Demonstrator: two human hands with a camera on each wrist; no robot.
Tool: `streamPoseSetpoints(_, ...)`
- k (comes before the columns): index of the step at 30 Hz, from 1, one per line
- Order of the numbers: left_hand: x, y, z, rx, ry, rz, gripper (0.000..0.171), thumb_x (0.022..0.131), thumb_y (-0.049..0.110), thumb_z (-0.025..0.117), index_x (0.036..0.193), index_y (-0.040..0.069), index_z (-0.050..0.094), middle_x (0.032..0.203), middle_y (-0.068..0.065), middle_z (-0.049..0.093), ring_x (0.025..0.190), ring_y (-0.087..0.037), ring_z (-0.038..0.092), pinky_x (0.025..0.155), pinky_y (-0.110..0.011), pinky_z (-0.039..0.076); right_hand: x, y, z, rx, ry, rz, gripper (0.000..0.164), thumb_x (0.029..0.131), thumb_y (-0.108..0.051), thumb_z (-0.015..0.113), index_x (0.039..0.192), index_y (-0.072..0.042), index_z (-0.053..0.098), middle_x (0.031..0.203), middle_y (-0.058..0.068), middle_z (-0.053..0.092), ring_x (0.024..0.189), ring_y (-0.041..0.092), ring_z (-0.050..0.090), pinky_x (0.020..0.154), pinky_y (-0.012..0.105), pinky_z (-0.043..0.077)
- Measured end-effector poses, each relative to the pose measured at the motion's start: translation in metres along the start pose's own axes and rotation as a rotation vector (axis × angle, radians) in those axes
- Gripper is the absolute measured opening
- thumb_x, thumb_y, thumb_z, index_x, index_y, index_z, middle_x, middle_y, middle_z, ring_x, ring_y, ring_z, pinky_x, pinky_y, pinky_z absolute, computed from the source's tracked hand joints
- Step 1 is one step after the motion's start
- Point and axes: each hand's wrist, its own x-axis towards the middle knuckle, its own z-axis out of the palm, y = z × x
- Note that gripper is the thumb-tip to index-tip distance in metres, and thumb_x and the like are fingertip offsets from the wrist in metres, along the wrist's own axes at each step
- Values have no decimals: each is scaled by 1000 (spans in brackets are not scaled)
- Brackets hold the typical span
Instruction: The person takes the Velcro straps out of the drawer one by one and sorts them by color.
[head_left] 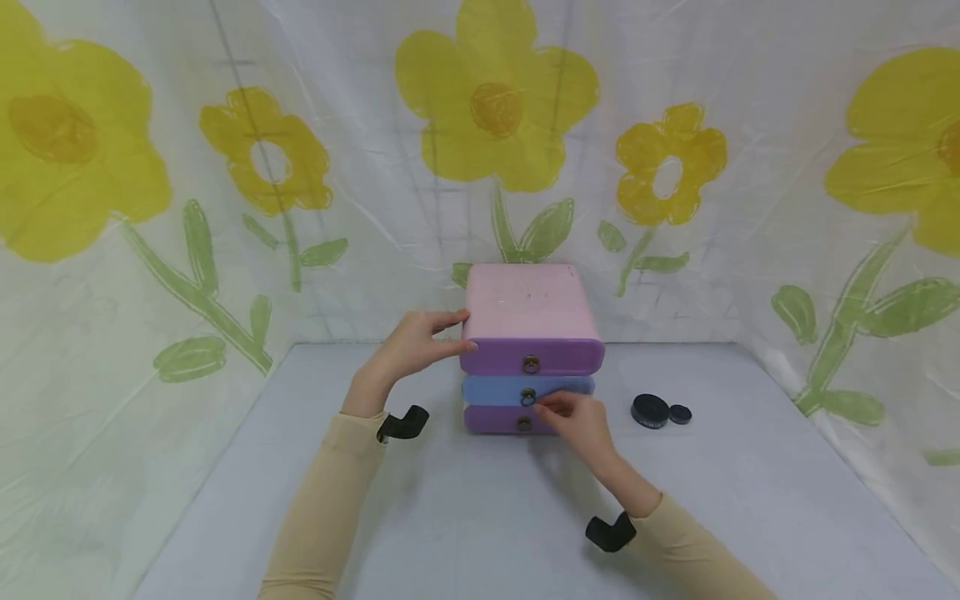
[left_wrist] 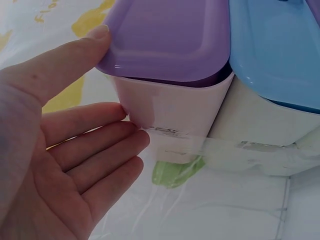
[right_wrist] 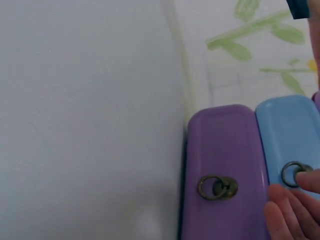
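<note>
Drawer stack (head_left: 531, 302), glossy, round-cornered, right hand (head_left: 583, 423) pinching metallic ring pull (head_left: 528, 396)

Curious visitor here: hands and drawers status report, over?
Left hand touching purple top drawer. Right hand pinching ring pull on blue middle drawer. Two black discs aside, not blocking.

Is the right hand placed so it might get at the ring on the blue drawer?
Yes, it seems so: the right hand is right at the ring on the blue drawer, with nothing visible between. The left hand is higher, beside the top purple drawer, out of the way.
</note>
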Motion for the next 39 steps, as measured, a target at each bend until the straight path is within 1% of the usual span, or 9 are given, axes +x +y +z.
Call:
streamPoseSetpoints(5,0,1,1,-18,3,6,68,81,49,70,137,14,52,138,-5,52,128,-24,49,105,-40,43,1,2,5,22,-10,28,9,82,-20,75,87,-12,76,80,1,74,73,10,69,62,19,53)
streamPoseSetpoints(13,2,-1,2,-12,-5,-12,70,80,53,69,138,17,51,139,-2,52,129,-22,48,105,-40,43,2,0,11,164,-35,58,15,83,-20,74,89,-6,75,77,8,73,67,15,70,59,20,55)
streamPoseSetpoints(15,3,-1,2,-14,-5,-13,70,80,53,69,138,16,51,139,-2,51,129,-22,48,105,-40,42,1,-10,7,186,-51,53,15,85,-16,72,89,-2,74,77,12,73,68,23,71,60,25,57)
streamPoseSetpoints(20,2,2,2,-12,3,-10,68,80,50,71,136,15,52,138,-4,52,128,-23,50,104,-40,43,-5,-37,-4,210,-94,55,14,86,-6,68,91,7,71,80,22,71,75,37,70,63,32,59)
streamPoseSetpoints(27,0,3,0,10,1,25,67,83,47,69,137,12,51,137,-6,53,127,-23,50,104,-41,43,-6,-38,-3,211,-109,42,14,87,-6,67,91,7,71,81,21,71,76,36,70,62,23,57)
streamPoseSetpoints(29,-1,3,-1,16,-3,37,67,83,47,69,137,10,51,136,-6,54,127,-24,50,104,-41,43,-6,-35,-2,207,-116,30,14,87,-7,67,91,7,71,81,21,71,75,36,70,62,22,57)
streamPoseSetpoints(31,-2,4,-1,16,-6,41,67,84,46,69,136,9,51,136,-6,54,127,-24,50,104,-42,43,-4,-26,2,210,-119,33,14,87,-8,68,91,5,71,81,20,71,75,35,70,62,22,57)
streamPoseSetpoints(36,-3,6,-1,24,-12,45,67,84,46,68,137,8,51,136,-7,54,128,-24,50,104,-42,43,2,-2,12,207,-101,35,16,86,-14,70,91,1,73,79,14,72,71,21,71,62,19,56)
streamPoseSetpoints(39,-3,6,-1,31,-10,35,67,84,48,67,137,10,51,137,-6,54,128,-23,49,104,-42,43,2,2,13,210,-86,29,16,86,-16,71,89,0,73,77,11,72,67,13,69,61,19,56)
